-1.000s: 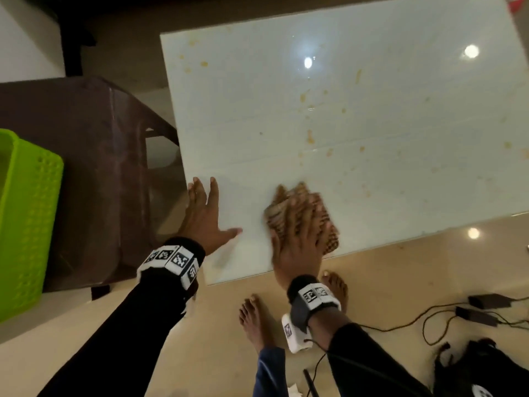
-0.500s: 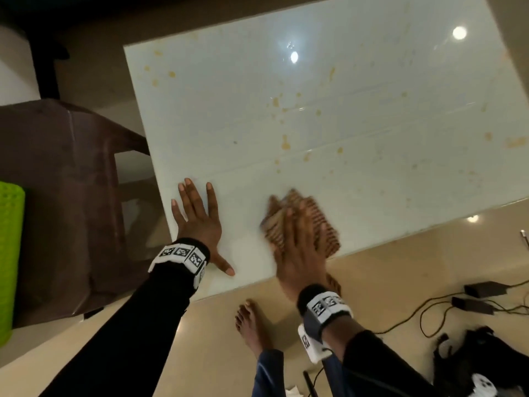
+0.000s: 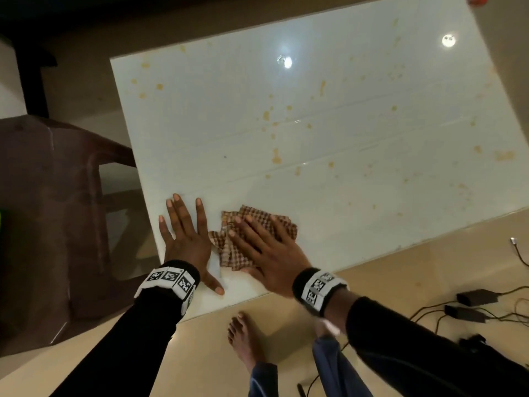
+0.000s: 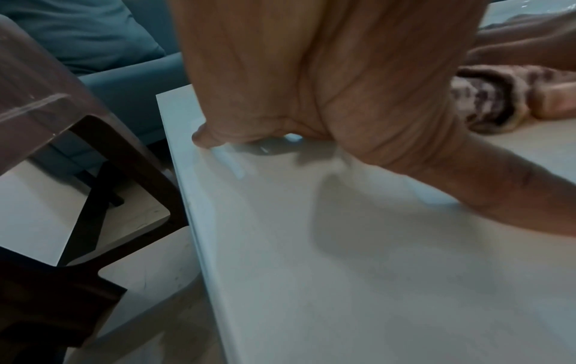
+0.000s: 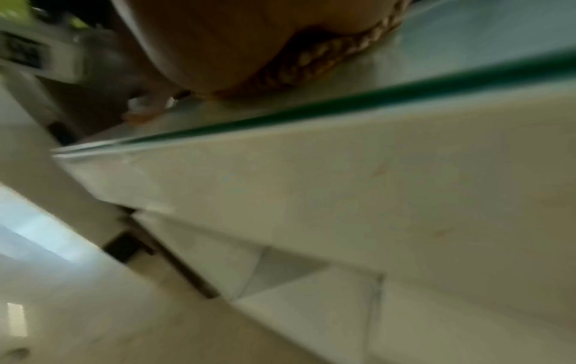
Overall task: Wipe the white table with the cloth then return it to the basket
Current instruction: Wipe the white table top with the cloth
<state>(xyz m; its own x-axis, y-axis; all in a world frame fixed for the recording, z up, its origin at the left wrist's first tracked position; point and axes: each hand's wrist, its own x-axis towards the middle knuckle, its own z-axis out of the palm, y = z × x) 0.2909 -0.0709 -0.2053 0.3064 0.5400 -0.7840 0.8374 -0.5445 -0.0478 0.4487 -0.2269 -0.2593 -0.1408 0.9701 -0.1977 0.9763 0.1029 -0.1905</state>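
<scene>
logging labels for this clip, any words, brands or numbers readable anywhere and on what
None can be read.
Left wristband: black-and-white square code markers only, no letters or digits.
Right wristband: the same kind of markers, no text.
Table, cloth, adapters on the floor: no print visible.

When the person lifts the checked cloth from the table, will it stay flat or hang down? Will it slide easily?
The cloth will probably droop: it already lies crumpled in soft folds under the right hand. It likely slides easily, since the white table looks glossy and reflects lamps. It seems thin, so probably light.
</scene>
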